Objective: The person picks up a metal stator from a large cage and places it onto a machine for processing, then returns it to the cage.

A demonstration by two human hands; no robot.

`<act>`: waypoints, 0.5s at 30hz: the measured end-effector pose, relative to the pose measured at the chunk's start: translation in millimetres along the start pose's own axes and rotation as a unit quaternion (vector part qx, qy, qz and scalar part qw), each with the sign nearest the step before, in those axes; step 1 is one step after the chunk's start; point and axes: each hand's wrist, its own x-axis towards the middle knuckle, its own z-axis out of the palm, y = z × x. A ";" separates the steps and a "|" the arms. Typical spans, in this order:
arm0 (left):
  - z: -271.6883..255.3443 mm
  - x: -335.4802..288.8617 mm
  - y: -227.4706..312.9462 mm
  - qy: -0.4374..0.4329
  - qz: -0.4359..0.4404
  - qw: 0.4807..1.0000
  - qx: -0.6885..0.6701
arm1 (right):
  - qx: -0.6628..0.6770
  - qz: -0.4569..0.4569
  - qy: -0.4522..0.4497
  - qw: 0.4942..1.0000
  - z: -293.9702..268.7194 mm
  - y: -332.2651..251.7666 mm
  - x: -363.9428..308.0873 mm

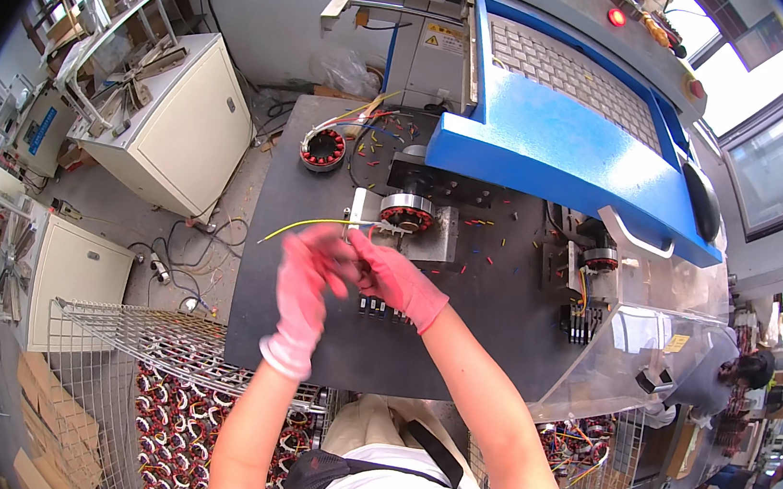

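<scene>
Pink gloves cover both of my hands, which meet at the middle of the dark worktable. My left hand (304, 278) is smeared by motion, so its fingers are unclear. My right hand (399, 284) has its fingers drawn together beside it; what they hold, if anything, is hidden. Just beyond them a motor stator (407, 213), a silver ring with red windings, sits on a metal fixture (441, 236). A yellow-green wire (302, 225) runs leftward past my fingertips from near the stator. Black connector blocks (384, 309) lie partly behind my right hand.
Another stator (323, 150) lies at the table's far left, near scattered coloured wire bits (384, 137). A blue machine cover (566, 153) overhangs the far right. A second fixture (593, 253) stands at right, near a clear guard (630, 354). A wire basket (149, 338) holds many stators below.
</scene>
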 end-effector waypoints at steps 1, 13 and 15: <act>3.0 -21.6 -1.8 -0.054 0.007 0.998 0.039 | 0.002 -0.053 0.000 0.999 -4.4 5.3 4.6; -29.8 -85.1 -75.7 -0.199 0.085 0.621 0.753 | -0.414 -0.115 0.206 0.879 -23.9 13.3 -24.7; -30.4 -86.3 -81.3 -0.205 0.096 0.578 0.784 | -0.460 -0.119 0.211 0.854 -21.4 13.5 -24.9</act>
